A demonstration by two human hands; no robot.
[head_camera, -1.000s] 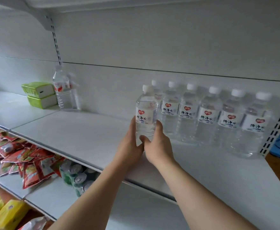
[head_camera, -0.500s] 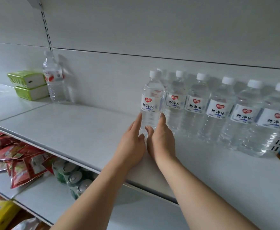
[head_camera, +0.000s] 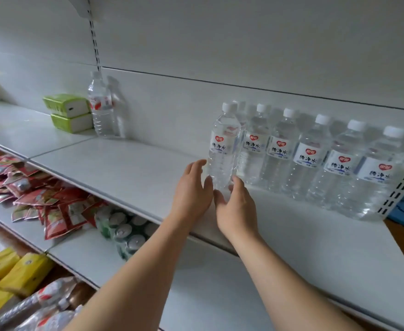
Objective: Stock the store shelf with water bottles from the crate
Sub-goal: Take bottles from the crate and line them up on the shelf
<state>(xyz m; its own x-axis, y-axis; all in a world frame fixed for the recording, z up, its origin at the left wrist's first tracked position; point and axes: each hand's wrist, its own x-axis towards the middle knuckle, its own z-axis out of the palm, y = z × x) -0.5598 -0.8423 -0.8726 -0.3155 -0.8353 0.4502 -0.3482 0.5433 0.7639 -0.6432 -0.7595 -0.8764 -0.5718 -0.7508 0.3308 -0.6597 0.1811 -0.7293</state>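
Note:
A clear water bottle (head_camera: 223, 149) with a white cap and a white label stands on the white shelf (head_camera: 129, 168), at the left end of a row of several like bottles (head_camera: 315, 161) along the back panel. My right hand (head_camera: 235, 204) cups its base from the front right, thumb under and fingers beside it. My left hand (head_camera: 192, 187) is just left of the base with its fingers spread and only the thumb near the bottle. The crate is not in view.
A lone bottle (head_camera: 100, 111) and two green tissue packs (head_camera: 68, 113) sit at the shelf's back left. On the lower shelf lie red snack packets (head_camera: 29, 187) and green cans (head_camera: 124, 232), with yellow packs (head_camera: 12, 271) below. A perforated upright (head_camera: 401, 187) ends the shelf on the right.
The bottle, held up in both hands before, now stands on the shelf beside the row. My left hand's fingers have spread away from it.

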